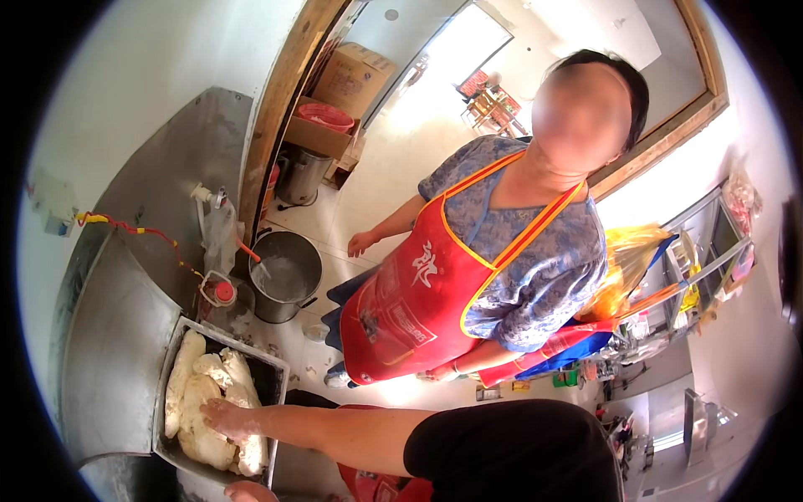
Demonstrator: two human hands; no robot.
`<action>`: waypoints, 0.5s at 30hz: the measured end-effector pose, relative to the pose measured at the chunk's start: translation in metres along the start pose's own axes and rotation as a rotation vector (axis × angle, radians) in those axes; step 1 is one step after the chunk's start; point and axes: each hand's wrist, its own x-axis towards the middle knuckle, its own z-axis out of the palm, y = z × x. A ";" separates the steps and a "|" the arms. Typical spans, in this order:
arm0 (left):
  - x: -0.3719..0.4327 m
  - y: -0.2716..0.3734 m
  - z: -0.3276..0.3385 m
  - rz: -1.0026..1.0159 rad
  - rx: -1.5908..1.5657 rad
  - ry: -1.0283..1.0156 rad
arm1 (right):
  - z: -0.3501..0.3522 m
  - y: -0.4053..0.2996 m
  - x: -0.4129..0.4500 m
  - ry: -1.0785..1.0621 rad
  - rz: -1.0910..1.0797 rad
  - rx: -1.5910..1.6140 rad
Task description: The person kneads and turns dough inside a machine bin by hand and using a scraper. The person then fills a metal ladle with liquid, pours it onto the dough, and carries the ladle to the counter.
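Note:
Thick, pale dough-like pieces point(201, 411) lie heaped in a rectangular metal bin point(283, 376) at lower left. My right hand point(231, 419) rests on the heap, its fingers touching the pale mass. Whether those fingers grip any of it cannot be made out. Only part of my left hand point(251, 492) shows at the bottom edge, beside the bin's near rim. The rest of that hand is cut off, so what it holds is hidden.
A co-worker in a red apron point(401, 314) stands close on my right, arms lowered. A deep metal pot point(285, 270) with whitish contents stands on the floor beyond the bin. A red cord point(157, 233) hangs along the wall. Cardboard boxes point(354, 78) stand near the wooden-framed opening.

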 end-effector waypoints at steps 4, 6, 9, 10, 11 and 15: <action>0.001 -0.002 0.002 0.008 0.038 0.018 | 0.003 0.021 0.006 -0.042 -0.018 0.041; 0.002 0.008 -0.003 0.042 0.054 0.032 | 0.005 0.033 0.015 0.033 0.012 -0.034; 0.008 -0.010 -0.004 0.075 0.151 0.068 | 0.014 0.035 0.025 0.039 -0.003 -0.022; 0.006 -0.014 -0.003 0.103 0.203 0.073 | 0.016 0.032 0.027 0.004 -0.008 0.000; 0.002 0.005 -0.013 0.178 0.252 0.080 | 0.033 0.049 0.033 0.366 -0.058 -0.153; -0.006 0.001 -0.026 0.212 0.474 -0.072 | -0.010 0.031 0.036 0.085 0.182 0.161</action>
